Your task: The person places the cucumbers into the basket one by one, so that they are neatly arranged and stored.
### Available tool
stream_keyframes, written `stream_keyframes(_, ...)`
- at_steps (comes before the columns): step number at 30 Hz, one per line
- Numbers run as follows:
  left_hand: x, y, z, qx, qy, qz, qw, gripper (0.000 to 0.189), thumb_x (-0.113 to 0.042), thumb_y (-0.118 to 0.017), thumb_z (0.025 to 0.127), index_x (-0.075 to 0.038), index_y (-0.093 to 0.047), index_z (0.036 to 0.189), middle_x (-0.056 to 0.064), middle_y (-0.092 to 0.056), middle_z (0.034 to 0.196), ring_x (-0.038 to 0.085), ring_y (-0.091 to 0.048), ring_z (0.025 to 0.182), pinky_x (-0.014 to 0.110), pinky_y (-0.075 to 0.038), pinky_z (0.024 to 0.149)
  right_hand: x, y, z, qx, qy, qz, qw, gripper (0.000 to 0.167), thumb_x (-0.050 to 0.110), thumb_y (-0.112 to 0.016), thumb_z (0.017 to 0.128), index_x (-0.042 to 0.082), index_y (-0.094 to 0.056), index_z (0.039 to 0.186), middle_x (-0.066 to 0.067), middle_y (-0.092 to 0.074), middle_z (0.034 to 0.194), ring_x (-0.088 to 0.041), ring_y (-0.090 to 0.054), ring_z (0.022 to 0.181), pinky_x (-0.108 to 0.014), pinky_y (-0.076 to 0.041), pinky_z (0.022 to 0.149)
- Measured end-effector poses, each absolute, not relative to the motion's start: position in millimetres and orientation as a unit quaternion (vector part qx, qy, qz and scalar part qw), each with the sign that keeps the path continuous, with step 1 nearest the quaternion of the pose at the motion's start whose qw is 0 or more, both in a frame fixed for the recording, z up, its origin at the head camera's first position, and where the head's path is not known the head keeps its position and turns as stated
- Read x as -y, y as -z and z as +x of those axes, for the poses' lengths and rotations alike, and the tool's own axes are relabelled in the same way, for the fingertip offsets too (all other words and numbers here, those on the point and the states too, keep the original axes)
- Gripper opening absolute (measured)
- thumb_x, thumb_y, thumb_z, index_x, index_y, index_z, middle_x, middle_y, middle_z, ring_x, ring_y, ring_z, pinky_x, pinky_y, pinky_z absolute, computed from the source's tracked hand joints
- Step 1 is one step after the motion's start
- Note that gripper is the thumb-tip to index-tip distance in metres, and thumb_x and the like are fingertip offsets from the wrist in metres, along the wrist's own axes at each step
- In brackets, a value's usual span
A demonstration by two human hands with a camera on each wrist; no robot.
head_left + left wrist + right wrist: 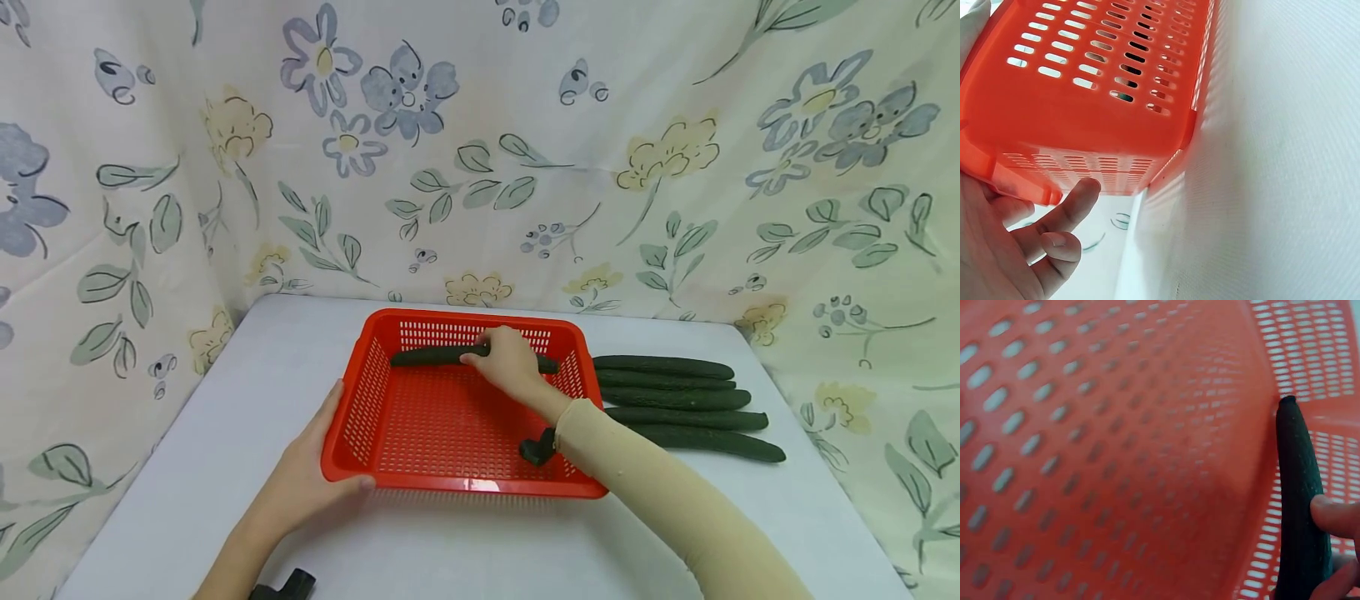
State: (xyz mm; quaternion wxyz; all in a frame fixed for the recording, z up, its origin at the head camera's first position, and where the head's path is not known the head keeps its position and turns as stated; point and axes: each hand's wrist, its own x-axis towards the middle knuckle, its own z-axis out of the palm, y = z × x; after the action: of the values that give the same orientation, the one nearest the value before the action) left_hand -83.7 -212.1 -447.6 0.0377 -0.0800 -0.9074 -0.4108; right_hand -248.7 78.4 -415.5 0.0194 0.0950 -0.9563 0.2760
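Note:
A red plastic basket [468, 487] with slotted walls stands on the white table. At its front left corner is my left hand [303, 475], thumb along the front rim and fingers along the left side. The left wrist view shows these fingers [1063, 215] about the corner, some of them off the wall. Inside the basket, my right hand [512, 362] grips a dark green cucumber [431, 356] near its middle. This cucumber lies lengthwise along the far wall. In the right wrist view one end of the cucumber [1297, 444] is near the basket's corner.
Several more cucumbers [675, 398] lie side by side on the table [247, 358], right of the basket. A floral curtain [480, 208] hangs behind and at both sides. A black wrist mount [537, 448] sits by the right sleeve, over the basket.

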Motion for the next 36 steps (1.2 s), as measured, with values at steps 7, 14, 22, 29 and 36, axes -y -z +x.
stream_keyframes(7, 213.1, 448.6, -84.3, 0.908, 0.41, -0.078, 0.035, 0.133, -0.05, -0.093, 0.073, -0.027, -0.008, 0.173, 0.021, -0.034, 0.169, 0.044, -0.054, 0.135, 0.056, -0.061, 0.09, -75.4, 427.3, -248.3, 0.97, -0.214, 0.115, 0.003, 0.031, 0.033, -0.086, 0.091, 0.01, -0.081, 0.111, -0.005, -0.078, 0.105, -0.02, -0.07, 0.086, -0.038, -0.059, 0.07)
stream_keyframes(14, 212.4, 447.6, -84.6, 0.906, 0.415, -0.074, 0.029, 0.133, -0.052, -0.093, 0.074, -0.026, -0.007, 0.173, 0.02, -0.033, 0.17, 0.044, -0.054, 0.136, 0.055, -0.061, 0.09, -74.9, 428.7, -250.3, 0.979, -0.157, 0.128, 0.003, 0.031, 0.035, -0.089, 0.088, 0.013, -0.083, 0.107, -0.003, -0.08, 0.101, -0.022, -0.074, 0.089, -0.04, -0.061, 0.069)
stream_keyframes(22, 212.4, 445.2, -83.2, 0.905, 0.418, -0.072, 0.028, 0.134, -0.051, -0.092, 0.074, -0.022, -0.007, 0.173, 0.021, -0.033, 0.17, 0.045, -0.053, 0.137, 0.056, -0.062, 0.089, -74.5, 422.1, -253.1, 0.982, -0.156, 0.109, -0.01, 0.028, 0.038, -0.091, 0.084, 0.013, -0.081, 0.091, 0.0, -0.074, 0.08, -0.017, -0.061, 0.071, -0.035, -0.052, 0.063)
stream_keyframes(29, 211.9, 446.5, -82.3, 0.903, 0.422, -0.073, 0.023, 0.134, -0.049, -0.093, 0.074, -0.024, -0.007, 0.173, 0.02, -0.032, 0.171, 0.043, -0.053, 0.138, 0.053, -0.061, 0.091, -79.1, 408.2, -252.4, 0.981, -0.169, 0.092, -0.036, 0.03, 0.038, -0.091, 0.083, 0.011, -0.079, 0.088, -0.001, -0.074, 0.082, -0.019, -0.064, 0.073, -0.035, -0.053, 0.06)
stream_keyframes(36, 213.1, 446.9, -84.7, 0.906, 0.415, -0.072, 0.028, 0.133, -0.049, -0.093, 0.074, -0.027, -0.007, 0.173, 0.021, -0.033, 0.17, 0.044, -0.053, 0.137, 0.055, -0.061, 0.09, -88.5, 385.6, -255.6, 0.974, -0.192, 0.096, -0.073, 0.032, 0.04, -0.086, 0.088, 0.011, -0.083, 0.101, -0.004, -0.078, 0.098, -0.021, -0.068, 0.084, -0.038, -0.057, 0.07)
